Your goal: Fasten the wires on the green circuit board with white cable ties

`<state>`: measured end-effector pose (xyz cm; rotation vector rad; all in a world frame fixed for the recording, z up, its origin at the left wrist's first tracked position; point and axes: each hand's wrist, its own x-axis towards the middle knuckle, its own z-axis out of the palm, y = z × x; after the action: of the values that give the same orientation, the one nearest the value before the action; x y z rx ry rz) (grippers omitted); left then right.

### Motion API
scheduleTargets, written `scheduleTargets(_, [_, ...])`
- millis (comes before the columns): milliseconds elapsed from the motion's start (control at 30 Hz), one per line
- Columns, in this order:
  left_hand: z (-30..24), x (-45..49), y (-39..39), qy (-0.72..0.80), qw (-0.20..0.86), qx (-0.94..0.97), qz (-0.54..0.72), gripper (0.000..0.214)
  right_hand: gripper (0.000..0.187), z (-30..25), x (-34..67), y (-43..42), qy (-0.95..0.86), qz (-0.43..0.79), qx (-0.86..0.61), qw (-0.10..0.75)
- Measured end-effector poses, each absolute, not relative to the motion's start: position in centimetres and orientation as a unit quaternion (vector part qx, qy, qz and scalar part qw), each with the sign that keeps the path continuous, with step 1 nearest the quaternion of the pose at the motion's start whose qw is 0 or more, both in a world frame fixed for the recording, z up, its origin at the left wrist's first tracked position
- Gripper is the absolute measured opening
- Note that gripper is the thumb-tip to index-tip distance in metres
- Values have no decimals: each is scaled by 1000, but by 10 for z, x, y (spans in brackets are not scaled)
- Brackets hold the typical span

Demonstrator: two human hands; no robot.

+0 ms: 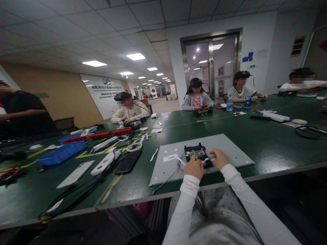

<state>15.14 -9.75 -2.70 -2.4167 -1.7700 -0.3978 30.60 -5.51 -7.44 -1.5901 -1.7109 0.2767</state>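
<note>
A grey metal panel (235, 153) lies on the table in front of me. On it sits a black frame (190, 148) with a small circuit board (193, 153) inside. My left hand (193, 167) rests at the frame's near edge, fingers curled together; what they hold is hidden. My right hand (220, 159) is at the frame's right side, thumb and fingertips pinched on a flat white cable (211, 157). Another white ribbon cable (181, 161) and thin grey wires (173, 175) run off the frame's left side onto the panel.
Left of the panel lie a dark phone (129, 161), a white power bank (106, 162), a white phone (76, 174), a tape roll (134, 147) and a blue tray (61, 153). Several people sit across the green table (270, 146). A water bottle (229, 103) stands at the back.
</note>
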Motion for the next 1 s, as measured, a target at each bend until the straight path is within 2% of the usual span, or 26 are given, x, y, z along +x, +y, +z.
scheduleTargets(233, [-12,144,-114,-587,81,-790,-157,24,31,-73,305,-55,-662,102,-625,400])
scheduleTargets(467, [22,76,-86,-643,145,-725,-199,35,28,-65,312,-62,-667,45,-628,399])
scheduleTargets(633, [40,21,-43,-759,144,-620,-133,38,32,-55,352,-42,-636,24,-716,285])
scheduleTargets(767, [24,-4,-23,-814,117,-561,-91,36,40,-54,388,-14,-585,39,-788,188])
scheduleTargets(1000, [-8,-27,-14,-827,64,-549,-105,40,41,-72,407,6,-518,5,-840,162])
